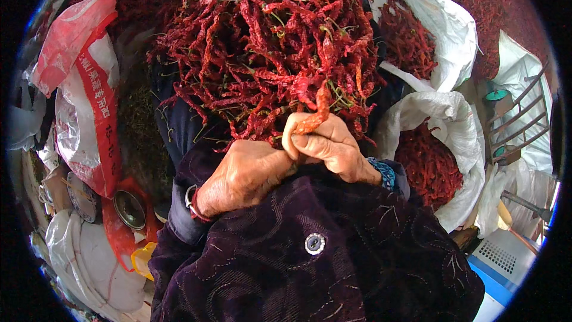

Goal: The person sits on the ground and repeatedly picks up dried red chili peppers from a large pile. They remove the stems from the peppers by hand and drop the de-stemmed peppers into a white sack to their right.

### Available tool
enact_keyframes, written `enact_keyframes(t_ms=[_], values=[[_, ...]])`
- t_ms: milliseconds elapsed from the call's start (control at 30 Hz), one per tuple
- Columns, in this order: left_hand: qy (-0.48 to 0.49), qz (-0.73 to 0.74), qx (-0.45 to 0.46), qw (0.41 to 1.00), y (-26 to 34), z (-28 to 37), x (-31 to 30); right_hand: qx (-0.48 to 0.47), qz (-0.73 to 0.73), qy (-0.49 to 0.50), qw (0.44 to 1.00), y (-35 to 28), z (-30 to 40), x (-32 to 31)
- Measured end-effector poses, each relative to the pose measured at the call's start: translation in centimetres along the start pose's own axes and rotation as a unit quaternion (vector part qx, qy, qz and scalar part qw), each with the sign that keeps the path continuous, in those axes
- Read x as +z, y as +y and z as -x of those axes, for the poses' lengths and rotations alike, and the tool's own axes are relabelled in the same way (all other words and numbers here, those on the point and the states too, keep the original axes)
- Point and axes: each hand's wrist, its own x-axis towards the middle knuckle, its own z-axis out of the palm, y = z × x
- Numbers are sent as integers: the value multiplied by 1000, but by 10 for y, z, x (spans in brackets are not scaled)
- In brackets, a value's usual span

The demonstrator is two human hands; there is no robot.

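A large heap of dried red chili peppers (pixel 268 44), many with pale green stems, lies across my lap. At its near edge, my right hand (pixel 328 145) grips a wrinkled orange-red dried chili (pixel 319 109) between thumb and curled fingers, its body pointing away from me. My left hand (pixel 252 172), with a bracelet at the wrist, is closed and touches the right hand's fingers, back of the hand upward. Its fingertips are hidden, so whether it holds anything cannot be seen.
On the right, two white woven sacks (pixel 464 129) hold more red chilies, beside a metal rack (pixel 520 116). A red and clear plastic bag (pixel 96 112), a round metal lid or dish (pixel 129 209) and a patterned plate (pixel 82 197) are at left. More chilies cover the floor beyond.
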Motion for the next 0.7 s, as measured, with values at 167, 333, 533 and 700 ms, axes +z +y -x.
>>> enact_keyframes(t_ms=[167, 333, 533, 700], values=[[-69, -22, 24, 997, 5, -1, 1, 107, -140, 22, 984, 5, -3, 0], [41, 89, -198, 975, 10, 2, 2, -48, -178, 64, 981, 6, -5, -18], [240, 167, -314, 903, 16, 25, -7, -286, -457, 139, 831, -18, 33, -153], [164, -427, -231, 859, -18, 61, -44, -241, -318, 115, 910, -6, 30, -127]])
